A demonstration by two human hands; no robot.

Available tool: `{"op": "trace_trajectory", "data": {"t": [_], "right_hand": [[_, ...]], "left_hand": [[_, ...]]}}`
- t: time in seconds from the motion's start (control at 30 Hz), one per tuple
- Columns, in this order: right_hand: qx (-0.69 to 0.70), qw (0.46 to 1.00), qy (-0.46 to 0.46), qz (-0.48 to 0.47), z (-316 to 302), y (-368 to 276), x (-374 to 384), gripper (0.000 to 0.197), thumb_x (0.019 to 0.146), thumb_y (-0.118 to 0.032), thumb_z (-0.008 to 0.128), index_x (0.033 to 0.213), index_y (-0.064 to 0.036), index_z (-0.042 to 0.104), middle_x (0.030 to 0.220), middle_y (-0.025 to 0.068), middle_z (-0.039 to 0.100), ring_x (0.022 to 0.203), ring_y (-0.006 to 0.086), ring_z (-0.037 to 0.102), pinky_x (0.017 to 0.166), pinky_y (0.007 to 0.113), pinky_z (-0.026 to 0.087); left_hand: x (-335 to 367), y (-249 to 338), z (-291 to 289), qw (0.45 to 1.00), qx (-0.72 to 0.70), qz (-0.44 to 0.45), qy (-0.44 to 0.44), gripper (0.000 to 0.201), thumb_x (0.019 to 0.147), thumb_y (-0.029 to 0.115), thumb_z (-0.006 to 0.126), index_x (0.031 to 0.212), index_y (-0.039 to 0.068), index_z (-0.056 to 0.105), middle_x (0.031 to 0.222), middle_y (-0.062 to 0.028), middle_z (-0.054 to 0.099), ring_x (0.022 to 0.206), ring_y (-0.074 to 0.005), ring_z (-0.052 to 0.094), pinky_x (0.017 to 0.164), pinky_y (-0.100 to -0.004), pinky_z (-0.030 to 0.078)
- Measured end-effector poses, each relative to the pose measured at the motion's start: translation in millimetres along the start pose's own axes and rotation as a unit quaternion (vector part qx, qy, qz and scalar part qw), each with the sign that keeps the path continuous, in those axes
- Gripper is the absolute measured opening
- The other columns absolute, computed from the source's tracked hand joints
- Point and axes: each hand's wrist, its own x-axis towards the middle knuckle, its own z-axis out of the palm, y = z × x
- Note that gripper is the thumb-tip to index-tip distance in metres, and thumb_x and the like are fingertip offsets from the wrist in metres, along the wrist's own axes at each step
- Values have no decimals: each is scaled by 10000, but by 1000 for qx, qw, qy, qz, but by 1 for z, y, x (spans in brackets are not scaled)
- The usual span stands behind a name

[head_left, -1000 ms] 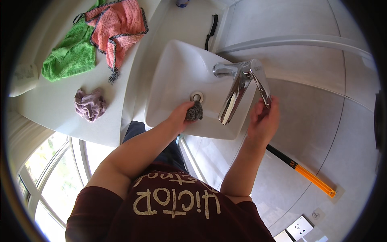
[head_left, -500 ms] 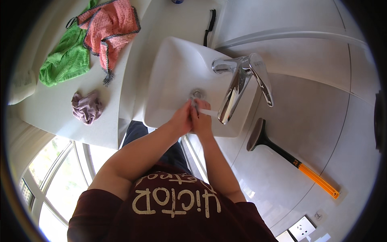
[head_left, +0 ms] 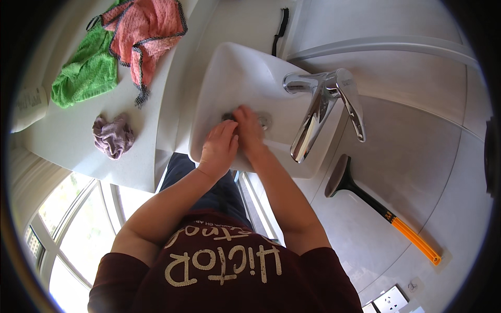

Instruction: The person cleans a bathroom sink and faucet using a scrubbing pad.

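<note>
Apparently light and springy, the dark scrubber [head_left: 227, 117] suits a mid-body pinch; left hand [head_left: 218, 148] and right hand [head_left: 249, 130] curl at it, grip not determinable.

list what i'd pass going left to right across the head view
White container, crumpled purple cloth, left hand, right hand, slim black tool, chrome faucet, long-handled tool with an orange grip.
</note>
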Motion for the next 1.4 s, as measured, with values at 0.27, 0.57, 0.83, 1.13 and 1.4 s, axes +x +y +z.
{"op": "trace_trajectory", "data": {"t": [0.27,0.57,0.83,1.13,1.4], "right_hand": [[-77,991,40,99,-40,54,-33,357,743,-105,677,1081,-94,562,1184,161,494,1041,390,526,860,444,476],[-32,999,15,-2,-10,9,-19,375,754,-82,636,1113,-68,530,1095,189,514,959,396,553,808,457,481],[-2,994,-75,79,-28,-7,-40,289,805,-102,610,1073,-49,516,1075,193,529,937,393,564,791,465,485],[143,969,178,97,-11,-51,66,289,859,-165,611,1079,-54,458,1043,231,516,863,476,567,695,514,492],[386,906,112,132,8,-36,30,362,859,-145,623,1178,-52,481,1081,218,531,842,412,597,748,428,495]], "left_hand": [[-2,3,-3,999,32,16,20,278,826,52,572,1104,36,559,1116,-120,592,1067,-307,548,947,-422,423],[1,7,2,997,52,52,9,282,817,47,571,1098,34,561,1111,-120,594,1078,-299,543,951,-419,410],[-3,3,-7,999,46,29,-5,332,809,49,576,1138,33,542,1180,-121,553,1123,-314,500,969,-448,377],[1,8,-8,998,35,56,8,431,825,54,561,1248,18,483,1360,-182,404,1221,-389,391,1048,-470,299],[5,2,-6,993,-103,-47,42,437,898,67,489,1326,14,418,1370,-212,390,1241,-408,381,1045,-452,317]]}}
